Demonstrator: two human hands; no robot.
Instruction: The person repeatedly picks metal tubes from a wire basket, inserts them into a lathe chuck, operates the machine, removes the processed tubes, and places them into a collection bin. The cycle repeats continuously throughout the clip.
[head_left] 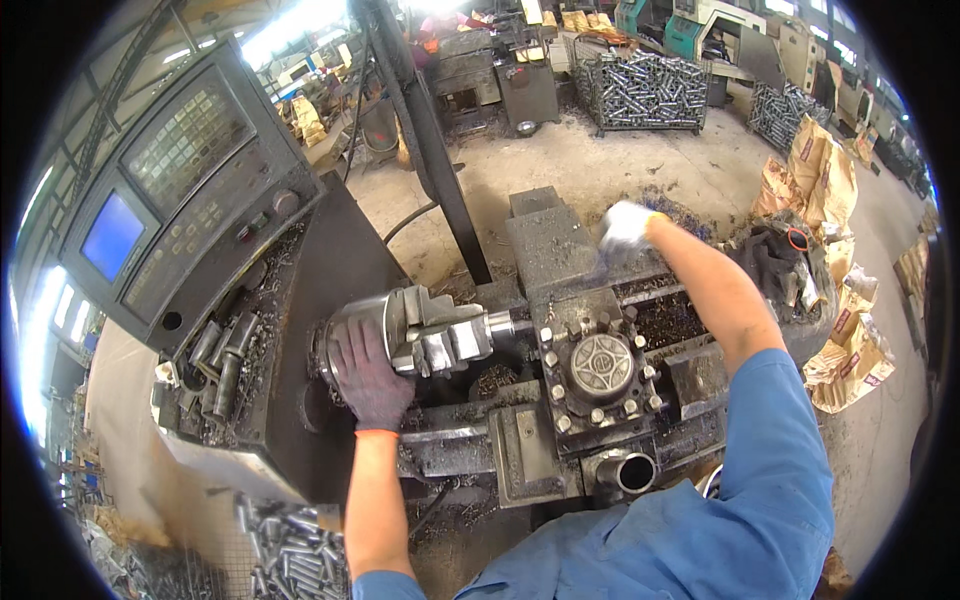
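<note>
My left hand (369, 375), in a dark glove with an orange cuff, lies flat with fingers spread on the rim of a lathe chuck (402, 325). Between the chuck's stepped jaws (452, 343) sits a short shiny metal workpiece (502, 323), its end pointing at the tool post. My right hand (628, 226), in a white glove, is beyond the tool post (602, 367), over the far end of the dark cross slide (552, 245). Motion smears its fingers, so whether it holds anything is hidden. Bolts ring the tool post's round cap.
At left stands a control panel (188, 190) with a blue screen; several metal cylinders (228, 365) lie on the ledge below it. A dark post (450, 200) rises behind the chuck. Wire bins of metal parts (645, 92) stand at the back, paper sacks (822, 175) at right.
</note>
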